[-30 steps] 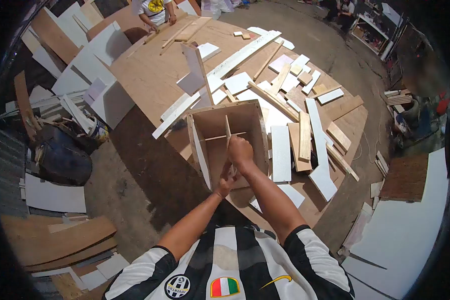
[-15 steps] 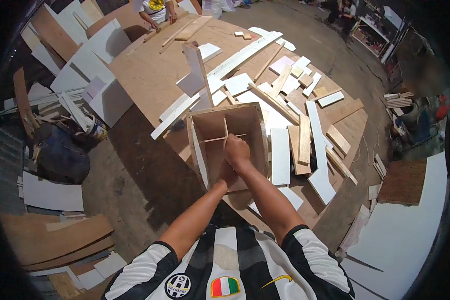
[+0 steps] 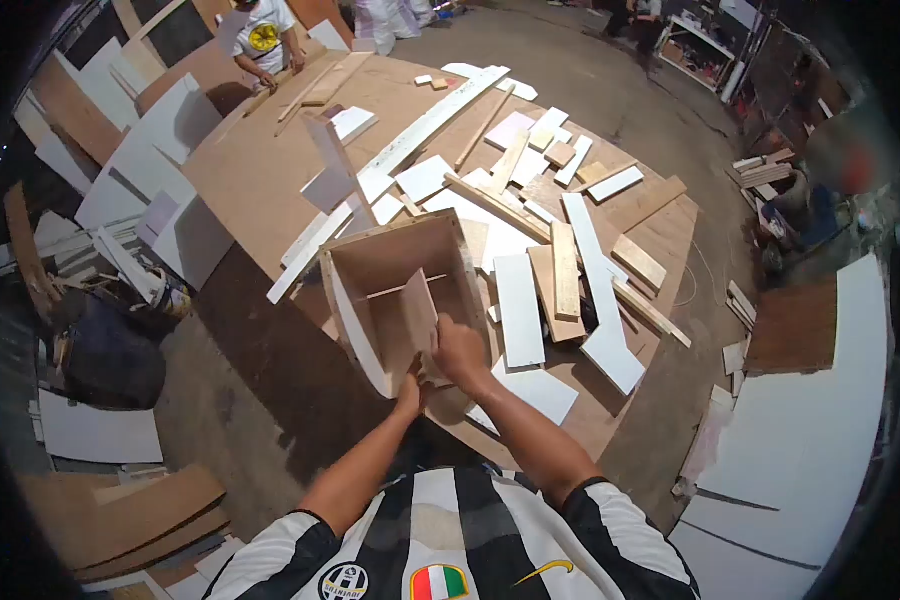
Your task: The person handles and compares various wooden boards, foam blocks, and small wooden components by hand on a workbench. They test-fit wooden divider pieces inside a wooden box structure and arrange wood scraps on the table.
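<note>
An open wooden box [image 3: 468, 262] stands at the near edge of the table, its mouth facing me. A thin upright board [image 3: 420, 312] sticks out of the box's inside, tilted. My right hand [image 3: 458, 352] is closed round the board's right edge, at the box's right side. Low at the board's near end, my left hand [image 3: 410, 388] grips it too, its fingertips partly hidden. Deeper inside, a narrow crosspiece [image 3: 395, 288] spans the box behind the board.
White and bare wood offcuts [image 3: 520, 310] cover the table's right half. A tall L-shaped panel [image 3: 332, 165] stands just behind the box. Across the table [image 3: 220, 160], another person [image 3: 262, 45] handles strips of wood. Boards [image 3: 155, 235] lean at the left.
Both hands have drawn back toward me from inside the box. The board now juts out toward me, its broad face showing. My view has turned, so the scene sits further left.
</note>
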Tool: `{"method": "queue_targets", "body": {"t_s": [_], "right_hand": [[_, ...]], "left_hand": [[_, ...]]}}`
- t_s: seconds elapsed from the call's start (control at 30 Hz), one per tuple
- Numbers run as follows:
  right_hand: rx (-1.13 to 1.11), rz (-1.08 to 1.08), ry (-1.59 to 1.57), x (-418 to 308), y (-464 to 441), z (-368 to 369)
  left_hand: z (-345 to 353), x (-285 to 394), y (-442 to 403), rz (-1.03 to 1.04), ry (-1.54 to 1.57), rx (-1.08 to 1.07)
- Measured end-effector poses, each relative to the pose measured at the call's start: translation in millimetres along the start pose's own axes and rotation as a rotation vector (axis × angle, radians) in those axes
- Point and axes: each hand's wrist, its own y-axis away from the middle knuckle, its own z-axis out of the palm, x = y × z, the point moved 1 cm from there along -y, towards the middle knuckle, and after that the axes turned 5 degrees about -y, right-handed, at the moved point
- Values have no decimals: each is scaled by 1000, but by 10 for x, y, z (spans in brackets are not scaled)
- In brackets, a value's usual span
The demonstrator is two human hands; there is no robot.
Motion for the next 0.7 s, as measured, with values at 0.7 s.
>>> {"method": "queue_targets", "body": {"t_s": [0.7], "right_hand": [[345,134,-735,2514,2226,-918]], "left_hand": [[725,-1208,705,106,-380,234]]}}
